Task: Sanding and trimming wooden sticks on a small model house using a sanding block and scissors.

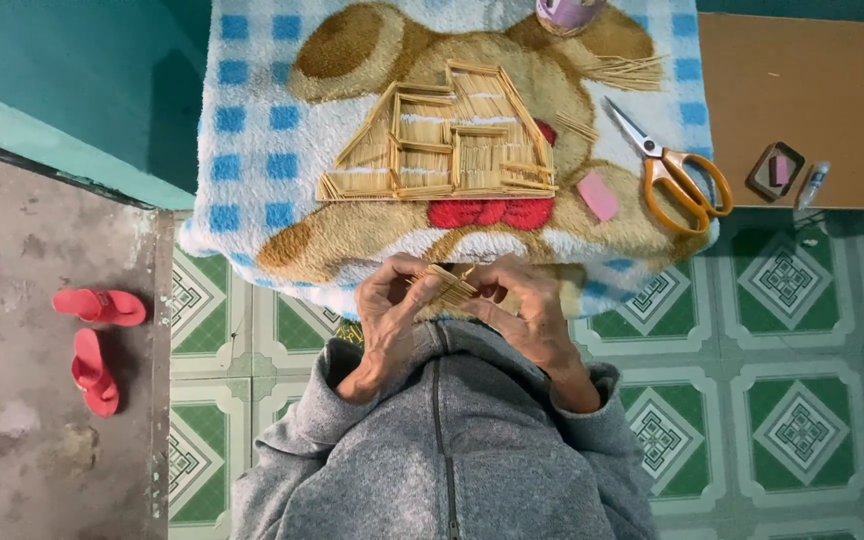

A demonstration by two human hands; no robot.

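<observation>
Pale wooden sticks, a small bundle of sticks (444,287), sit pinched between both hands just above the grey fleece jacket (442,450). The left hand (389,310) closes around the bundle's near end, fingers curled over it; the right hand (527,310) grips the other end, thumb and forefinger narrowed on the sticks. Exactly how many sticks are held is hard to tell, since the fingers cover most of them.

The bundle hovers at the near edge of a fluffy blue-and-white checked blanket (252,150) printed with a brown bear. Farther up the blanket lies a flat stick house (442,140), its sloped roof and walls laid out in rows. To its right rest a pink eraser-like block (598,195) and orange-handled scissors (672,170), well apart from the hands. Loose sticks (622,70) lie near the far edge, beside a purple-rimmed roll (567,12).

A brown board (802,90) holds a small dark tray (775,170) and a glue tube (813,183). Red sandals (97,340) sit on the concrete, left of the green patterned tiles (802,400).
</observation>
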